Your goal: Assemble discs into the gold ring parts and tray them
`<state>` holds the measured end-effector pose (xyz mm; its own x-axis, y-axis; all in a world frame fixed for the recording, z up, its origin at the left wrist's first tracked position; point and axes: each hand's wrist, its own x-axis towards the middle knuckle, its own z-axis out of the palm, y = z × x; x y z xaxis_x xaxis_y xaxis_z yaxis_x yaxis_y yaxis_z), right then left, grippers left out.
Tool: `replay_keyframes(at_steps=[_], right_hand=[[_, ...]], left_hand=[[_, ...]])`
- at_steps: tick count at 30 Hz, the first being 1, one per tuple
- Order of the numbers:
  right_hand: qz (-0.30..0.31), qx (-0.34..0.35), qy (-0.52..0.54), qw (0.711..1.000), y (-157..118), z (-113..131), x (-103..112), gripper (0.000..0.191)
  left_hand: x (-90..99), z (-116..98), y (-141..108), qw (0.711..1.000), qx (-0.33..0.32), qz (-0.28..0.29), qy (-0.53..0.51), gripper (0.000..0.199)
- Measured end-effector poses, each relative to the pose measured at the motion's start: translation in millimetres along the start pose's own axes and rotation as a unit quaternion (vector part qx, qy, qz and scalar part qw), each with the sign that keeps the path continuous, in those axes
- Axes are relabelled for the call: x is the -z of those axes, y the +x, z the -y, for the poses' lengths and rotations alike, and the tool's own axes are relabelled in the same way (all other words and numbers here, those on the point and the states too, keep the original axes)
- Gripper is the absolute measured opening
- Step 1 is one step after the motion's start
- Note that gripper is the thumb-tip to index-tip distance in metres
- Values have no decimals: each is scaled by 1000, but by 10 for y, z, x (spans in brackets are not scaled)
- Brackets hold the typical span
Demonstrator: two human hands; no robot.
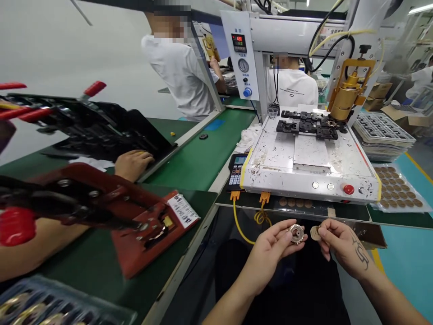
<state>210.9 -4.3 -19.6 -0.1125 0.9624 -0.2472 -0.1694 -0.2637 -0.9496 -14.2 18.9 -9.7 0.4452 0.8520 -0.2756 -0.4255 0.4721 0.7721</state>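
Above my lap, my left hand (282,241) pinches a small round metal case (297,234), which looks like a watch case with a shiny rim and a hollow centre. Just to its right, my right hand (333,239) grips a flat brownish disc (315,233) at its edge between thumb and fingers. A narrow gap separates the disc from the case. Similar brown discs (395,185) lie in rows on a clear sheet at the right, and a few more discs (294,203) lie under the machine's front edge.
Before me stands a white bench machine (311,180) with a gold dispensing head (345,101) and black fixtures (307,124). Stacked trays (384,131) are on its right. A red press (149,230), a co-worker's hand (133,164) and a parts tray (67,304) are left. Yellow cables (238,221) hang nearby.
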Motion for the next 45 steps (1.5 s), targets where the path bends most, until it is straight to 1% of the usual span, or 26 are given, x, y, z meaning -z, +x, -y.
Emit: replay_keyframes(at_steps=[3,7,9,11,13,15,19,25,32,37,40,43,45], right_hand=[[24,-13,-13,1000,-29,21,-53,39],[27,-5,-101,995,-23,135,-136,44],[18,20,-148,989,-10,204,-178,44],[13,66,-189,980,2,256,-216,41],[12,110,-222,969,9,279,-252,37],[18,130,-244,961,10,274,-284,33],[36,130,-246,960,8,221,-327,29],[39,132,-218,966,7,141,-322,28],[15,132,-250,959,-13,152,-336,30],[-11,147,-272,951,-37,140,-382,31],[-25,187,-290,938,-37,74,-398,27],[-49,235,-327,914,-17,-12,-384,24],[-55,251,-347,902,4,-49,-361,14]], left_hand=[[16,5,-53,1000,-10,7,10,51],[21,17,-100,1000,-8,6,7,52],[21,20,-116,1000,-6,4,3,52],[20,21,-131,1000,-7,5,2,51],[15,22,-144,1000,-13,8,2,52],[5,24,-157,1000,-21,8,5,51],[-14,40,-173,999,-31,5,11,49],[-29,75,-182,999,-32,6,17,50],[-54,107,-187,999,-41,2,34,50],[-82,147,-191,997,-59,-6,55,49],[-96,195,-192,992,-79,-23,95,46],[-80,242,-196,980,-110,-45,159,38],[-48,243,-202,968,-131,-44,210,35]])
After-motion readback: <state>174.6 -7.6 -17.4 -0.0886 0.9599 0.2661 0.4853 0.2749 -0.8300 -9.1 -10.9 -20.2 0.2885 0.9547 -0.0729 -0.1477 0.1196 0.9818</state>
